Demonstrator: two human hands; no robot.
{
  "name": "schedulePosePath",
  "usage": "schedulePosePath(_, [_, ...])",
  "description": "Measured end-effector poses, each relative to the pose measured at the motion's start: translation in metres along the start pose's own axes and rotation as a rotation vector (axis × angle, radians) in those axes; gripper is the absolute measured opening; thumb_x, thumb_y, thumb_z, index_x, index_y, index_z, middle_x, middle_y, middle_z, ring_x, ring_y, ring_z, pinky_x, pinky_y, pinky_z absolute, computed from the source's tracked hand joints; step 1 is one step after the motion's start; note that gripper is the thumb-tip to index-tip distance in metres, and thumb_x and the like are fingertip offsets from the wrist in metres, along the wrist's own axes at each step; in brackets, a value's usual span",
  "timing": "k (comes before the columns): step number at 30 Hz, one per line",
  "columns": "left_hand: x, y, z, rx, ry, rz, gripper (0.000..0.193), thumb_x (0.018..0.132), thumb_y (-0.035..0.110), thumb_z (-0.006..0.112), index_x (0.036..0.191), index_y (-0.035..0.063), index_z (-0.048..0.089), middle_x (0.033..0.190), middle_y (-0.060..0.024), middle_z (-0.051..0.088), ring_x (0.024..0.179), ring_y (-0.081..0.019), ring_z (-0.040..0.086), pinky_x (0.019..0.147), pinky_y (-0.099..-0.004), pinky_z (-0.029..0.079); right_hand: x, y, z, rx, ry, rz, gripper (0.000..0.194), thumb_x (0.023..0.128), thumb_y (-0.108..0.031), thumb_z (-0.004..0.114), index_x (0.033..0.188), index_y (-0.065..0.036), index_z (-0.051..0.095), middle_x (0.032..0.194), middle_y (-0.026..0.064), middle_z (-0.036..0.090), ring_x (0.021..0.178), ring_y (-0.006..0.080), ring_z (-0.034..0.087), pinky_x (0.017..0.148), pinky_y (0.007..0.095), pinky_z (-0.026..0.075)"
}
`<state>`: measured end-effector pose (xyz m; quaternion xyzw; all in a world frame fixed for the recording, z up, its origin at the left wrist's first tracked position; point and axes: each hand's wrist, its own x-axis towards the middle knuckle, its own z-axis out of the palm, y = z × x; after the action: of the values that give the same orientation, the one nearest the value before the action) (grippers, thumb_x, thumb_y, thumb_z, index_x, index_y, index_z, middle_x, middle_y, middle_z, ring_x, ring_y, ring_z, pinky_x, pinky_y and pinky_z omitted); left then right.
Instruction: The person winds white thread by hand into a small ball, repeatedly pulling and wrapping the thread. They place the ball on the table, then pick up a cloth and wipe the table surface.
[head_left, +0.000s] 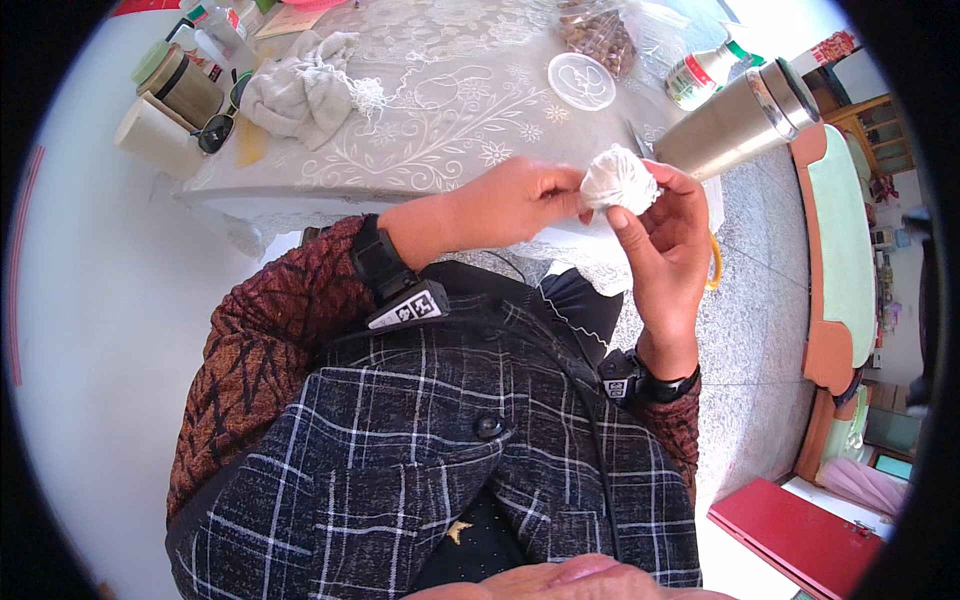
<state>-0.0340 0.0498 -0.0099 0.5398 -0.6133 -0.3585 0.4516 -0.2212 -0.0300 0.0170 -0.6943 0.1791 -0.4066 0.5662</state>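
Note:
A small ball of white yarn (619, 180) is held up just past the table's near edge. My right hand (667, 240) grips it from the right, thumb below and fingertips on its far side. My left hand (517, 199) is at the ball's left edge, slightly blurred, with its fingers bent. Whether those fingers pinch a strand is hidden. A thin crimped white strand (566, 319) runs over my dark trousers. On the table, a loose tangle of white yarn (369, 96) lies against a crumpled light-grey knitted piece (304, 94), with strands trailing rightward.
Close beyond my right hand are a steel thermos (731, 120) and a scissors-like pointed metal blade (636, 139). A white bottle (701, 75), a round plastic lid (581, 81) and a bag of brown pieces (600, 41) stand farther back. Sunglasses (217, 131) and a paper roll (157, 135) are left.

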Motion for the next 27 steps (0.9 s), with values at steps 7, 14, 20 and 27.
schedulePosePath(7, [-0.006,0.020,-0.020,-0.052,-0.074,-0.026,0.031,0.106,0.034,0.053,0.101,0.0087,0.070,0.076,0.0041,0.061,0.059,-0.0042,0.050,0.054,-0.0217,0.041,0.002,0.006,-0.007,-0.351,-0.106,0.127,0.043,0.087,-0.001,0.076,0.124,0.001,0.055,0.107,0.0092,0.066,0.094,0.0131,0.067,0.083,0.0274,0.055])
schedulePosePath(14, [-0.004,0.015,-0.010,-0.113,-0.078,-0.115,0.025,0.106,0.030,0.056,0.102,0.0091,0.069,0.073,0.0038,0.058,0.055,-0.0040,0.048,0.053,-0.0216,0.041,-0.006,-0.007,-0.010,0.242,-0.133,0.118,0.048,0.089,0.004,0.071,0.131,0.000,0.049,0.123,0.0088,0.060,0.114,0.0156,0.059,0.094,0.0300,0.051])
schedulePosePath(20, [-0.008,0.017,-0.008,-0.148,-0.189,-0.024,0.025,0.106,0.029,0.055,0.102,0.0083,0.069,0.074,0.0029,0.060,0.055,-0.0046,0.049,0.053,-0.0220,0.042,0.003,0.007,-0.010,-0.369,-0.107,0.117,0.041,0.086,0.001,0.076,0.121,0.003,0.055,0.103,0.0097,0.066,0.088,0.0116,0.067,0.080,0.0259,0.056])
schedulePosePath(27, [-0.003,0.017,-0.022,-0.146,-0.072,-0.120,0.029,0.106,0.032,0.055,0.100,0.0064,0.068,0.078,0.0036,0.062,0.055,-0.0057,0.051,0.054,-0.0238,0.044,-0.005,-0.009,-0.014,0.188,-0.205,0.152,0.046,0.088,0.000,0.071,0.130,-0.001,0.052,0.116,0.0070,0.062,0.106,0.0147,0.061,0.089,0.0280,0.052])
